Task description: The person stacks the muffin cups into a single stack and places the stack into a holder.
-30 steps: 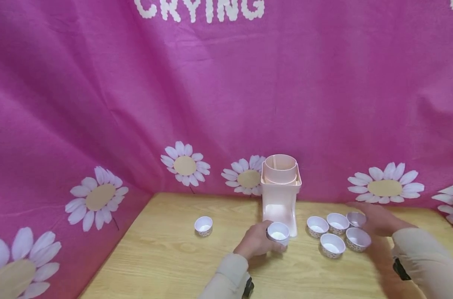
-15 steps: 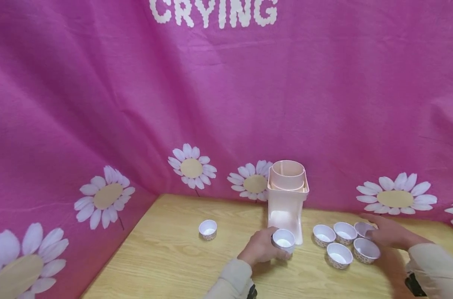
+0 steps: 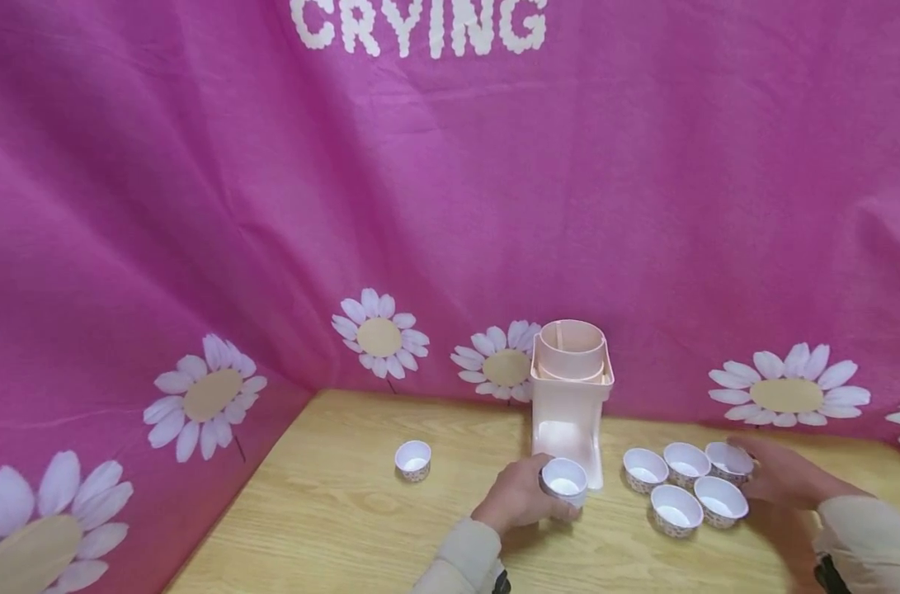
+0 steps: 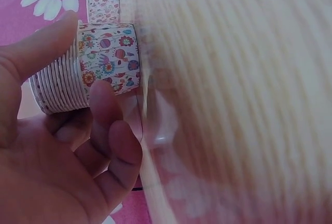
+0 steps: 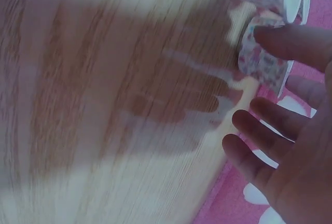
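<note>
My left hand (image 3: pixel 525 493) grips a nested stack of paper baking cups (image 4: pixel 110 60) printed with flowers, thumb on one side and fingers on the other. The stack is upright, just in front of a pale pink stand (image 3: pixel 568 404) with a round tube on top. At the right, my right hand (image 3: pixel 787 474) is at the back-right paper baking cup (image 3: pixel 729 464) of a cluster. In the right wrist view its thumb lies against that cup (image 5: pixel 262 60) and the index finger passes behind the rim; the other fingers are spread free.
Several more single cups stand close together in the cluster, among them a front one (image 3: pixel 676 510) and a left one (image 3: pixel 645 470). A lone cup (image 3: pixel 413 459) stands to the left on the wooden table (image 3: pixel 331 511). A pink flowered cloth (image 3: pixel 450 206) hangs behind the table.
My right hand has drawn slightly right, and the back-right cup has shifted a little right with it. The front-right cup has moved slightly left. My left hand keeps its grip on the stack.
</note>
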A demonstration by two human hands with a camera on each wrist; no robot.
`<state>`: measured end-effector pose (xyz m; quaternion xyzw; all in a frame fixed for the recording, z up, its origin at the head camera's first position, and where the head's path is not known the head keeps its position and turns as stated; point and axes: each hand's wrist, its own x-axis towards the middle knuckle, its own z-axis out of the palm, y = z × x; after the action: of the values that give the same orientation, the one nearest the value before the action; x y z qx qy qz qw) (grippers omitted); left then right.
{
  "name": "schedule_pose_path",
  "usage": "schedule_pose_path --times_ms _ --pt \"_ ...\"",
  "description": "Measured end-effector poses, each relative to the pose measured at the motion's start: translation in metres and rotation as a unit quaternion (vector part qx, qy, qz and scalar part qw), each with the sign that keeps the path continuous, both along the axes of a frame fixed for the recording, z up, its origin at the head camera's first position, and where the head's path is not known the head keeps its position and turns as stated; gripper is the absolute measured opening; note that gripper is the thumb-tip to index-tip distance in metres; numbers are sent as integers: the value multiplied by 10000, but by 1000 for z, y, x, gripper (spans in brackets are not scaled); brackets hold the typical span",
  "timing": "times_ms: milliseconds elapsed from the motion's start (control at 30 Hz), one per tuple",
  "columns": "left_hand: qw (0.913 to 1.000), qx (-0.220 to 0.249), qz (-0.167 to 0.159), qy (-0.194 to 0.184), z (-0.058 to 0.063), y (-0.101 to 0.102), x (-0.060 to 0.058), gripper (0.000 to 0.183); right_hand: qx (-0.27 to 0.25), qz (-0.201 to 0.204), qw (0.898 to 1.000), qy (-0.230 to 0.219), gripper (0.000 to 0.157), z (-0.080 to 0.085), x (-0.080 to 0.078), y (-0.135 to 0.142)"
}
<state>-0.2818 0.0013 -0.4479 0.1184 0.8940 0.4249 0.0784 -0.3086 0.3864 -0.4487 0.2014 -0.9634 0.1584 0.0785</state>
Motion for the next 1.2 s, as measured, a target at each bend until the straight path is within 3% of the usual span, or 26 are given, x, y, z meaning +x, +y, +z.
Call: schedule_pose_path --times_ms 300,633,900,1200 --pt "10000 -34 -1 6 -1 0 -2 54 105 72 9997 195 72 1 -4 -7" --pt "10000 27 -27 -28 -2 2 3 55 162 -122 9997 116 50 -1 -2 -9" --pt "10000 -96 -2 2 -4 3 0 56 60 -224 9997 22 59 -1 -1 -6" --pt "9999 -80 -10 85 -3 1 -1 56 -43 -274 9996 -111 52 4 -2 -7"
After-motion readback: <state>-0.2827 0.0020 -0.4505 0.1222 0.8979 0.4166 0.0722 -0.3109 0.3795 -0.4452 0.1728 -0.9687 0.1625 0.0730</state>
